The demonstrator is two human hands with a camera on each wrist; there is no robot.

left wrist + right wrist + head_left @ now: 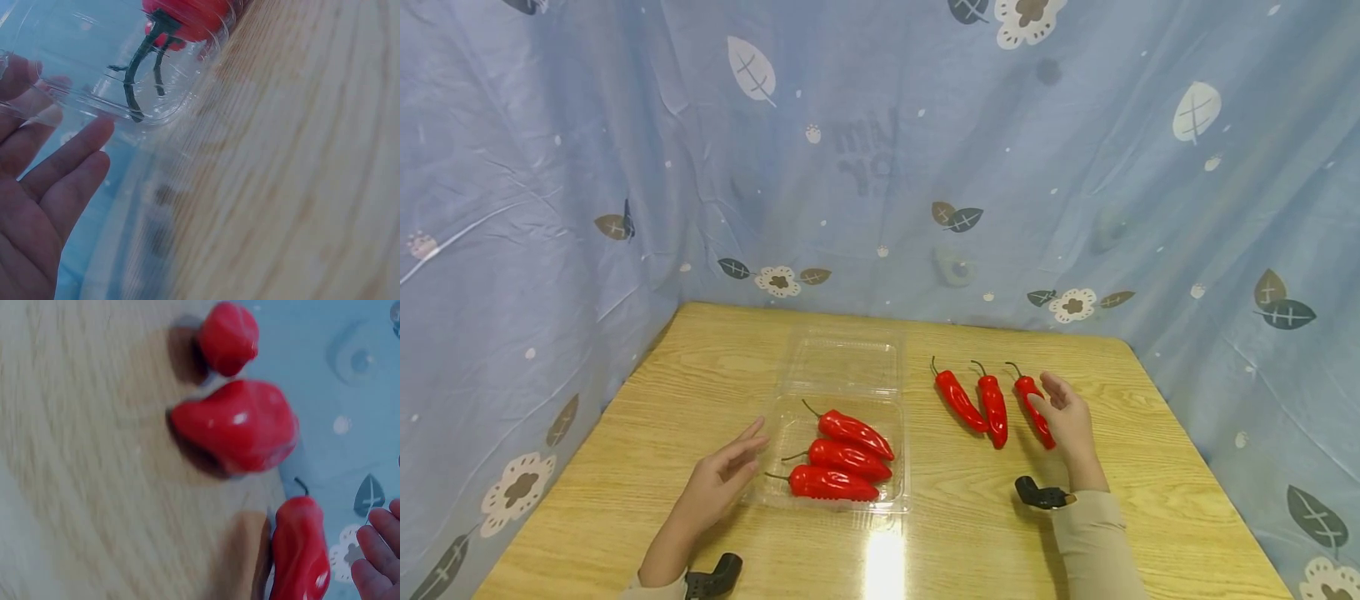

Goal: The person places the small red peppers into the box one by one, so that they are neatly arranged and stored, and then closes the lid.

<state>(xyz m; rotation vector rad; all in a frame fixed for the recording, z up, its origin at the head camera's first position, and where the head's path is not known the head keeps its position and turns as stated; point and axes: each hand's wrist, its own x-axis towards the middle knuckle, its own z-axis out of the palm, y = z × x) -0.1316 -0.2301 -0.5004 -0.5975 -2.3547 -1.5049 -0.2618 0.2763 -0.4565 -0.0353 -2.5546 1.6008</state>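
A clear plastic clamshell box (907, 487) lies with its lid (846, 358) folded back on the table. Inside it are three red chili peppers (832, 484), stems pointing left. My left hand (718, 483) is beside the box's left edge with its fingers extended; in the left wrist view, fingertips (100, 131) overlap the clear wall, and contact is unclear. Right of the box lie three more red peppers, a left one (961, 402), a middle one (993, 411) and a right one (1041, 427). Over the right pepper hovers my right hand (1070, 421), fingers spread and holding nothing.
The wooden table (970, 533) carries a bright glare in front of the box. A blue patterned curtain (880, 167) hangs behind the table and along both sides. A black wrist-worn device (1037, 493) sits at each wrist.
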